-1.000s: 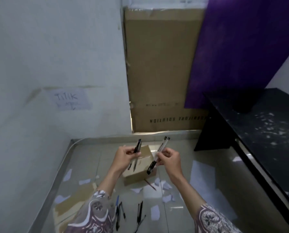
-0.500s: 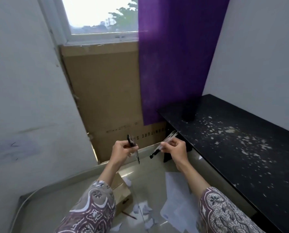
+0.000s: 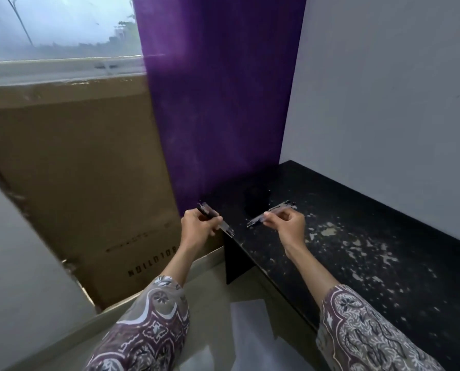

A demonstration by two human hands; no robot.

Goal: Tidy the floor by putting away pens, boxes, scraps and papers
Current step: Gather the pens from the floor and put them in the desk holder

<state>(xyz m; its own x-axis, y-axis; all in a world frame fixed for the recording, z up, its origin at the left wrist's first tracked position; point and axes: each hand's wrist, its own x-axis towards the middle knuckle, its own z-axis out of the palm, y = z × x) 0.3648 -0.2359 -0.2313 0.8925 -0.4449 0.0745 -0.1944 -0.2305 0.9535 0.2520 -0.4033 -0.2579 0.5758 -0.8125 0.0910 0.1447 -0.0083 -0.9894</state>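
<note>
My left hand grips a couple of pens with clear barrels and black ends, just left of the black desk's corner. My right hand pinches two more clear pens held slantwise above the black desk, close to its far left end. A dark round thing stands on the desk just beyond the pens; it is too blurred to make out. A white paper sheet lies on the floor between my forearms.
A big brown cardboard box leans on the wall under the window. A purple panel stands behind the desk. The desk top is speckled with pale flecks. Grey walls close in left and right.
My view has swung up and right from the floor to the desk. Both hands, still holding pens, have moved toward the desk; the right one is now over its top.
</note>
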